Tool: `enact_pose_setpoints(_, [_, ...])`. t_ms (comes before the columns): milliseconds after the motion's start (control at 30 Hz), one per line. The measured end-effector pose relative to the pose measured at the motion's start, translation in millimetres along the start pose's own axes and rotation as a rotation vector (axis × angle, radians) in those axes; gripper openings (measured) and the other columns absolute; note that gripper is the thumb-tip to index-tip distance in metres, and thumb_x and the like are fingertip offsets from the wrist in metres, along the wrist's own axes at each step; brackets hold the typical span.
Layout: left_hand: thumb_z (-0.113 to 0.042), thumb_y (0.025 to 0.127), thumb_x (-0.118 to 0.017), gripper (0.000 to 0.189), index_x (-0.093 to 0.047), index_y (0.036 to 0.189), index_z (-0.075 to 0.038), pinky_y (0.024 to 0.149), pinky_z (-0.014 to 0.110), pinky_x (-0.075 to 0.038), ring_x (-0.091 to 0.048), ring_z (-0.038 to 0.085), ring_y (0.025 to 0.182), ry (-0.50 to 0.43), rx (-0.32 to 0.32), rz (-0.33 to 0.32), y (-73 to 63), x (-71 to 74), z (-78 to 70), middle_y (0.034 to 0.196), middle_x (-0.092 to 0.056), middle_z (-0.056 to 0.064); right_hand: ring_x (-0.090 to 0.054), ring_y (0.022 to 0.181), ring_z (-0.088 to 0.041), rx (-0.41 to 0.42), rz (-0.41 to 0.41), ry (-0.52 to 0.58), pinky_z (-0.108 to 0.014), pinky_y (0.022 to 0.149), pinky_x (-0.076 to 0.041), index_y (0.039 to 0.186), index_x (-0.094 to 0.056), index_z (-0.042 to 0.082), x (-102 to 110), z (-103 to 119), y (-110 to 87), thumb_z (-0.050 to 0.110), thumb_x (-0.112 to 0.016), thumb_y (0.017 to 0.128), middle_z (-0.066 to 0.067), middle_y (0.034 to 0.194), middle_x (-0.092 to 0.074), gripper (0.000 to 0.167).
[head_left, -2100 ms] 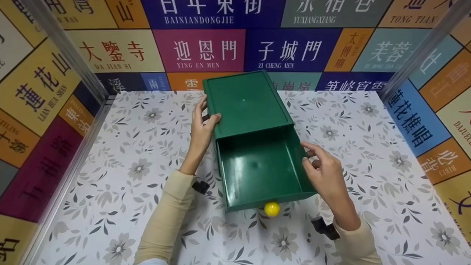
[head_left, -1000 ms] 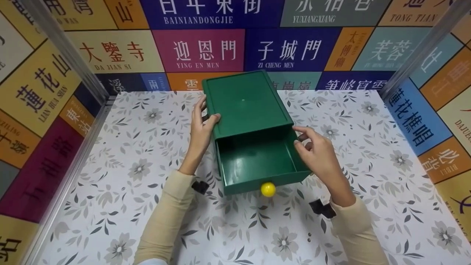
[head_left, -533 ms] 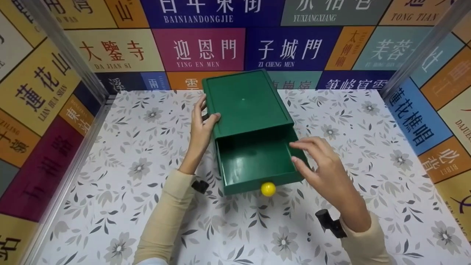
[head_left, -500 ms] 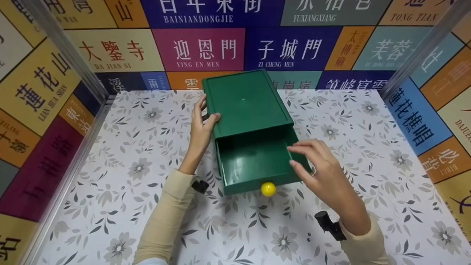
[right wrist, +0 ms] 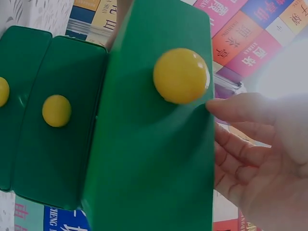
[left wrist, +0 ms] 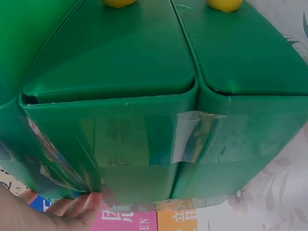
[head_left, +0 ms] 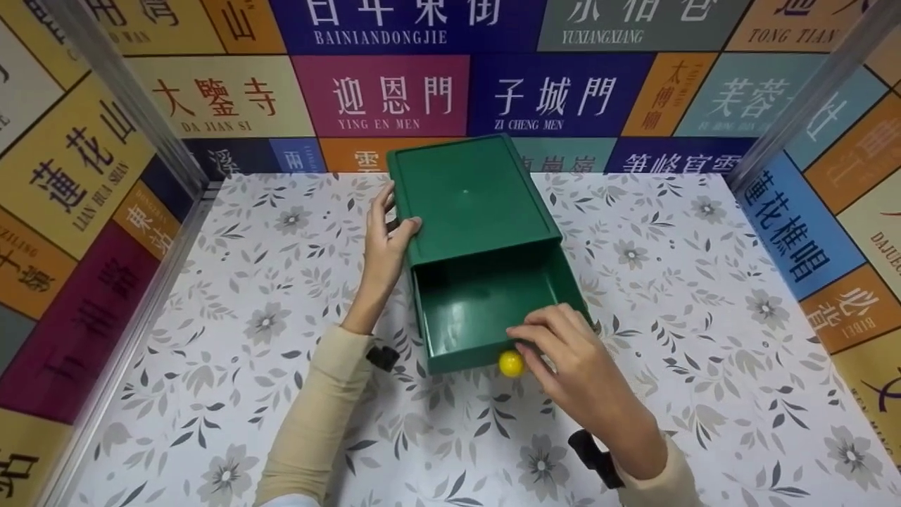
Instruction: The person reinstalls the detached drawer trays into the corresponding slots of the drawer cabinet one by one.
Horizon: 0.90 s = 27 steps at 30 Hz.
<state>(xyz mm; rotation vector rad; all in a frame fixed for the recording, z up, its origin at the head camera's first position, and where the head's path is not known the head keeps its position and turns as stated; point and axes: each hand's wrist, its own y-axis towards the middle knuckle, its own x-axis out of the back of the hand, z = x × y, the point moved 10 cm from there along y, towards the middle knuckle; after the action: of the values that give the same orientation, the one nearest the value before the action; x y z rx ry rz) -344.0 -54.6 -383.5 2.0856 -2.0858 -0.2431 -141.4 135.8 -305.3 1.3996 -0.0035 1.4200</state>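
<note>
A green plastic drawer cabinet (head_left: 468, 193) stands tilted a little on the table, its top drawer (head_left: 486, 310) pulled well out with nothing inside. A round yellow knob (head_left: 511, 363) sits on that drawer's front. My left hand (head_left: 385, 239) holds the cabinet's left side, thumb over the top edge, fingers along the wall. At the drawer's front rim, my right hand (head_left: 574, 359) has thumb outside and fingers inside, just right of the knob. In the right wrist view the thumb tip meets the rim and the fingers (right wrist: 236, 154) pass behind it.
Two lower drawers with yellow knobs (right wrist: 57, 110) are closed. Clear tape (left wrist: 144, 139) runs across the cabinet's side. A flowered white cloth (head_left: 267, 366) covers the table. Printed panels (head_left: 383, 95) wall it in at the back and both sides.
The drawer was slid partly inward early on, then stopped. My right hand moved from the drawer's right wall to its front rim near the knob. My left hand stayed put.
</note>
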Motion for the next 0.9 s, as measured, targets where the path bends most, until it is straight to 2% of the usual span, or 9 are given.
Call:
enact_pose_setpoints(100, [-0.025,0.086,-0.053,0.064,-0.029,0.146,-0.025,0.086,0.04,-0.05,-0.049,0.026,0.116,0.014,-0.002,-0.007,0.5,0.6,3.7,0.146,-0.029,0.009,-0.05,0.084,-0.021,0.013,-0.015,-0.016,-0.029,0.078,-0.039,0.091,-0.069,0.005,-2.4,2.3,0.2,-0.002,-0.069,0.077,-0.007,0.091,-0.058,0.016])
enact_pose_setpoints(333, [-0.028,0.086,-0.053,0.065,-0.028,0.146,-0.023,0.086,0.04,-0.05,-0.05,0.024,0.117,0.032,-0.027,-0.012,0.3,0.9,2.4,0.144,-0.03,0.009,-0.047,0.078,-0.021,0.066,-0.098,-0.102,-0.03,0.07,-0.035,0.085,-0.068,0.006,0.4,7.9,3.2,-0.002,-0.068,0.076,-0.007,0.086,-0.056,0.012])
enact_pose_setpoints(533, [-0.025,0.087,-0.053,0.064,-0.027,0.146,-0.025,0.088,0.041,-0.049,-0.048,0.026,0.119,0.027,-0.001,0.001,-0.3,0.6,2.6,0.146,-0.028,0.01,-0.047,0.079,-0.022,0.034,-0.091,-0.117,-0.032,0.07,-0.034,0.084,-0.068,0.006,-2.2,5.0,5.4,-0.002,-0.068,0.075,-0.007,0.086,-0.056,0.012])
enact_pose_setpoints(600, [-0.022,0.087,-0.052,0.064,-0.027,0.146,-0.022,0.088,0.042,-0.049,-0.048,0.028,0.119,0.019,0.003,0.006,-1.6,0.3,-1.1,0.146,-0.027,0.012,-0.047,0.079,-0.022,0.018,-0.086,-0.115,-0.033,0.07,-0.033,0.084,-0.068,0.006,-3.8,2.8,6.5,-0.003,-0.069,0.075,-0.008,0.086,-0.056,0.013])
enact_pose_setpoints(833, [-0.015,0.088,-0.05,0.064,-0.026,0.147,-0.011,0.089,0.043,-0.049,-0.048,0.031,0.118,0.036,-0.001,0.01,-12.1,-1.7,-28.8,0.145,-0.028,0.018,-0.046,0.078,-0.024,-0.002,-0.1,-0.118,-0.036,0.069,-0.033,0.084,-0.067,0.005,-8.5,-4.4,12.5,-0.003,-0.067,0.076,-0.01,0.086,-0.056,0.011])
enact_pose_setpoints(900, [-0.015,0.088,-0.05,0.064,-0.025,0.147,-0.011,0.089,0.043,-0.048,-0.048,0.031,0.118,0.037,0.002,0.01,-12.9,-1.7,-30.2,0.145,-0.027,0.017,-0.046,0.078,-0.025,-0.009,-0.1,-0.12,-0.035,0.069,-0.033,0.084,-0.067,0.005,-10.0,-6.6,14.6,-0.002,-0.067,0.077,-0.01,0.086,-0.056,0.009])
